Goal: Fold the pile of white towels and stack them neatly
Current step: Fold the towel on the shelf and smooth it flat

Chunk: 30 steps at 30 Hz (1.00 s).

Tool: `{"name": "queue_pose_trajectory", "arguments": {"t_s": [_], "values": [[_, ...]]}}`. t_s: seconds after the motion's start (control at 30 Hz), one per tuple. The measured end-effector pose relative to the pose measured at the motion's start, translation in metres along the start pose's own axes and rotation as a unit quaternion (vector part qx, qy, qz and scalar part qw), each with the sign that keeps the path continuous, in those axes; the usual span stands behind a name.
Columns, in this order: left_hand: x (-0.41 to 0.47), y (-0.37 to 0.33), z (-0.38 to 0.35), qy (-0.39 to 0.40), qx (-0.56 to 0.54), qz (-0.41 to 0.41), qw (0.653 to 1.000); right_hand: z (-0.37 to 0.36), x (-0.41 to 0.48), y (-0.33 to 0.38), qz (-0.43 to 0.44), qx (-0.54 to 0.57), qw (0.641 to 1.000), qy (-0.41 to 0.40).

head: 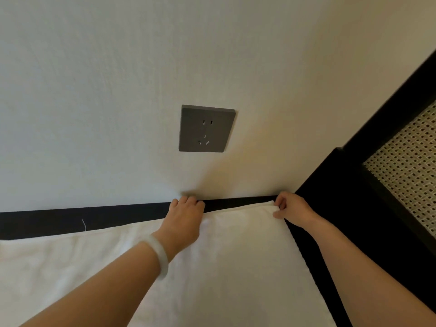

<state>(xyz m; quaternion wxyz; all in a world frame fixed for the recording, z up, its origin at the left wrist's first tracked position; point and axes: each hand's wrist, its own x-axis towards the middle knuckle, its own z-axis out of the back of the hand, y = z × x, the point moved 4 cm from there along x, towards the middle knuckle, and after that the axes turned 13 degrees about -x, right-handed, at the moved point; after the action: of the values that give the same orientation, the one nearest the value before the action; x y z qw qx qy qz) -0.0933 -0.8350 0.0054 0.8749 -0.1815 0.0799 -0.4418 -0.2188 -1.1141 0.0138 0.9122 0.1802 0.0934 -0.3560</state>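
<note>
A white towel (236,256) lies spread flat on a black surface (47,223) that meets the wall. My left hand (184,218), with a pale bangle on the wrist, grips the towel's far edge, fingers curled over it close to the wall. My right hand (290,208) pinches the towel's far right corner between thumb and fingers. More white cloth (59,267) stretches to the left under my left forearm; whether it is the same towel I cannot tell.
A grey wall socket (206,128) sits on the white wall straight ahead. To the right stands a black-framed piece of furniture with a woven cane panel (408,175). The black surface's far strip shows beyond the towel.
</note>
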Motion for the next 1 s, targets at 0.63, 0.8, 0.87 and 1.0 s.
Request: {"name": "queue_pose_trajectory", "arguments": {"t_s": [0.63, 0.8, 0.87, 1.0], "values": [[0.002, 0.013, -0.013, -0.071, -0.135, 0.067, 0.986, -0.031, -0.006, 0.006, -0.1, 0.088, 0.973, -0.189], [0.011, 0.009, -0.007, -0.004, -0.089, 0.055, 0.994, -0.026, -0.008, 0.014, -0.11, 0.073, 0.985, -0.114], [0.016, 0.009, -0.007, 0.026, -0.077, 0.077, 0.994, -0.018, -0.006, 0.013, -0.129, 0.062, 0.987, -0.069], [0.019, 0.007, -0.009, 0.086, -0.06, 0.115, 0.988, -0.011, -0.003, 0.012, -0.113, 0.058, 0.991, -0.03]]}}
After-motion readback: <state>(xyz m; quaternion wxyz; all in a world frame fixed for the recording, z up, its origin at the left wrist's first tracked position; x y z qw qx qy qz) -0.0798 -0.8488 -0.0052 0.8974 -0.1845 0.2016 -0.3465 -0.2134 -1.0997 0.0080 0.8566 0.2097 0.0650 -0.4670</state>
